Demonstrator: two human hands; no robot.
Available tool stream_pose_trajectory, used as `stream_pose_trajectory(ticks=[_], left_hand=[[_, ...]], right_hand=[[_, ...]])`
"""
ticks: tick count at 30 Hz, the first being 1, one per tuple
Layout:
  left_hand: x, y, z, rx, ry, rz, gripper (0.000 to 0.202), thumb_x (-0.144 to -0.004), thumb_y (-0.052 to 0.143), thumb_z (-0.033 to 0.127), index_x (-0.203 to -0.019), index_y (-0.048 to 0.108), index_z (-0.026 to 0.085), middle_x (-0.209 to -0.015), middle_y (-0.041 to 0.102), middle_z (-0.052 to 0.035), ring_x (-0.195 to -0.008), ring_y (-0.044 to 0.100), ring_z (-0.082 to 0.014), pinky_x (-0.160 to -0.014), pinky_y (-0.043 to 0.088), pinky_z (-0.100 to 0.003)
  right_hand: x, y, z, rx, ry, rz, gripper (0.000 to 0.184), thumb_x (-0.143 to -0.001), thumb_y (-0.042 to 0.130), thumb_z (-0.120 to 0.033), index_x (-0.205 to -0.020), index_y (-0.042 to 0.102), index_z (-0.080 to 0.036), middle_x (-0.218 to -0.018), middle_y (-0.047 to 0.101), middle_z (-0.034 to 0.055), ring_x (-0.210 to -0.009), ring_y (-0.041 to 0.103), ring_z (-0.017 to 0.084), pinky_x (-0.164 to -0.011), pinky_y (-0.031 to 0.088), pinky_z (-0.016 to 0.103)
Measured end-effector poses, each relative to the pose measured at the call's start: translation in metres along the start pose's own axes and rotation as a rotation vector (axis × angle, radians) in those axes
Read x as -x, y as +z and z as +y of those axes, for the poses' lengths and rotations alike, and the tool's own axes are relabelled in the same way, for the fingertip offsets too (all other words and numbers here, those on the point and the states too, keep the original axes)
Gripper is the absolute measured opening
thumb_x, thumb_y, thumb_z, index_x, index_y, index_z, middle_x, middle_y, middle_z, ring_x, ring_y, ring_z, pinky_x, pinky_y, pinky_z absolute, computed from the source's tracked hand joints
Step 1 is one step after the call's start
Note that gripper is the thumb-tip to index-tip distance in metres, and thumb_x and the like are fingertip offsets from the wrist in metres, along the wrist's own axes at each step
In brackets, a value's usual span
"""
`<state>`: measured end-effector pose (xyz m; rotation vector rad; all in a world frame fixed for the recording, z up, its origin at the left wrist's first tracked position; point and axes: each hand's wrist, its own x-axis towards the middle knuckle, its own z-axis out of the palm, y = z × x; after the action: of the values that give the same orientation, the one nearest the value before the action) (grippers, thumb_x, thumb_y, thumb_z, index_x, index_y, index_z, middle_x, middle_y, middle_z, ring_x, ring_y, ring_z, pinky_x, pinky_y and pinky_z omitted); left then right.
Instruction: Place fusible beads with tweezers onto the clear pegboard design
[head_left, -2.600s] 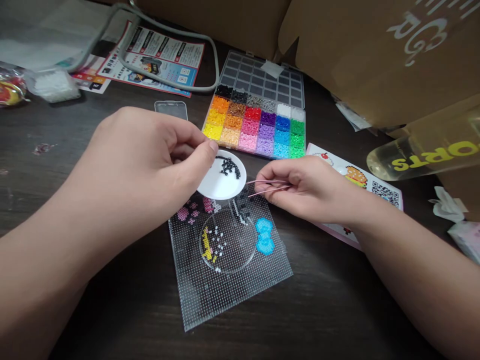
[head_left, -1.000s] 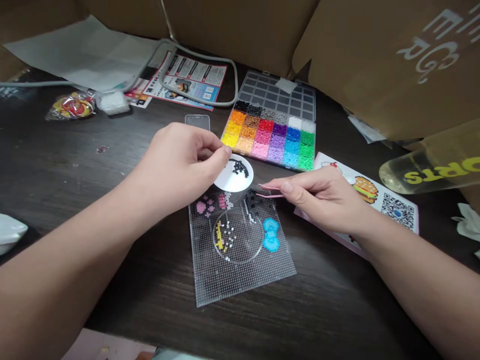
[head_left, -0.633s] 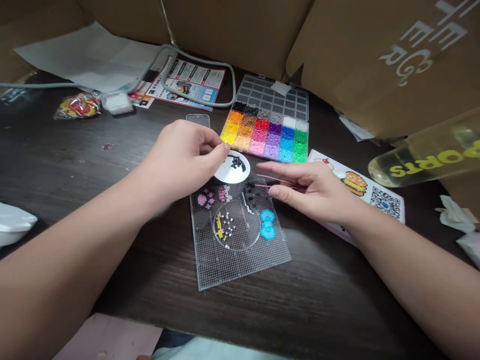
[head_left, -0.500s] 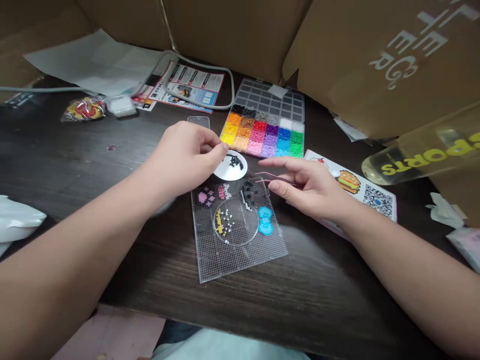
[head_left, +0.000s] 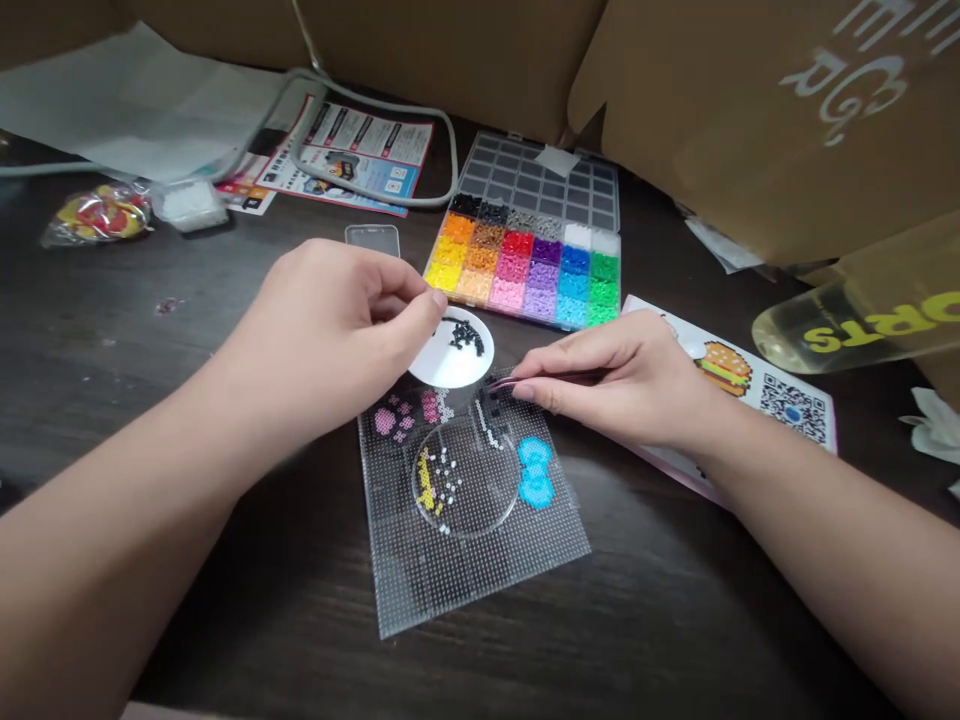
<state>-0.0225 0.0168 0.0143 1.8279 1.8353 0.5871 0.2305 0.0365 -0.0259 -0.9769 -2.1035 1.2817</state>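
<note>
The left hand (head_left: 330, 340) pinched the white dish (head_left: 450, 373) between thumb and finger, at its far left rim. The black beads (head_left: 466, 337) lay in this dish, on the side away from the thumb. The dish was just beside the far edge of the clear pegboard (head_left: 480, 580); whether the two touched, I cannot tell.

The right hand (head_left: 626, 375) had thumb and fingers pressed together on the pink tweezers (head_left: 505, 383). Their tips were near one another above the upper right part of the pegboard, near some black beads there; I cannot tell if a bead was between them.

The pegboard stood at a slant on the dark table (head_left: 315, 600). The blue piece (head_left: 535, 472) lay near its right edge. Between the board's left edge and the left forearm a strip of table showed, and a wider stretch lay between its right edge and the right forearm. On the far side, the room was narrower: the bead box (head_left: 543, 190) stood just behind the dish, and the pattern sheet (head_left: 795, 400) lay partly under the right hand.
</note>
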Motion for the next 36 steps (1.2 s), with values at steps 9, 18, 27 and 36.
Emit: stream_pose_trajectory(ticks=[9,18,27,36], left_hand=[[0.002,-0.001,0.000,0.031,-0.015,-0.040,0.031,-0.091,0.064,0.049,-0.076,0.078,0.026,-0.050,0.064,0.0037,-0.047,0.050,-0.0145,-0.051,0.036,-0.034],[0.001,0.002,-0.002,0.006,0.032,-0.019,0.032,-0.091,0.061,0.049,-0.074,0.078,0.028,-0.056,0.066,0.0036,-0.054,0.056,-0.0157,-0.057,0.038,-0.035],[0.000,0.000,-0.001,-0.014,0.028,-0.037,0.031,-0.092,0.060,0.046,-0.077,0.079,0.025,-0.057,0.068,0.0033,-0.054,0.054,-0.0150,-0.061,0.038,-0.036],[0.000,0.002,0.001,-0.011,0.047,-0.058,0.028,-0.092,0.059,0.041,-0.081,0.079,0.025,-0.066,0.074,0.0015,-0.064,0.066,-0.0188,-0.067,0.041,-0.036]], right_hand=[[-0.006,-0.001,0.000,0.050,0.035,-0.043,0.008,-0.091,0.084,-0.032,-0.094,0.091,-0.031,-0.091,0.086,0.0030,-0.076,0.080,0.022,-0.069,0.068,0.033],[-0.007,-0.001,0.000,0.039,0.011,-0.059,0.008,-0.092,0.084,-0.030,-0.094,0.091,-0.030,-0.091,0.086,0.0042,-0.075,0.079,0.022,-0.066,0.065,0.033],[-0.004,-0.002,0.002,0.007,0.030,-0.010,0.010,-0.090,0.087,-0.035,-0.098,0.091,-0.030,-0.099,0.086,0.0046,-0.086,0.083,0.025,-0.077,0.069,0.035],[0.000,0.009,-0.010,-0.091,0.051,0.223,0.013,-0.080,0.095,-0.033,-0.092,0.091,-0.030,-0.080,0.084,0.0026,-0.056,0.069,0.017,-0.055,0.062,0.031]])
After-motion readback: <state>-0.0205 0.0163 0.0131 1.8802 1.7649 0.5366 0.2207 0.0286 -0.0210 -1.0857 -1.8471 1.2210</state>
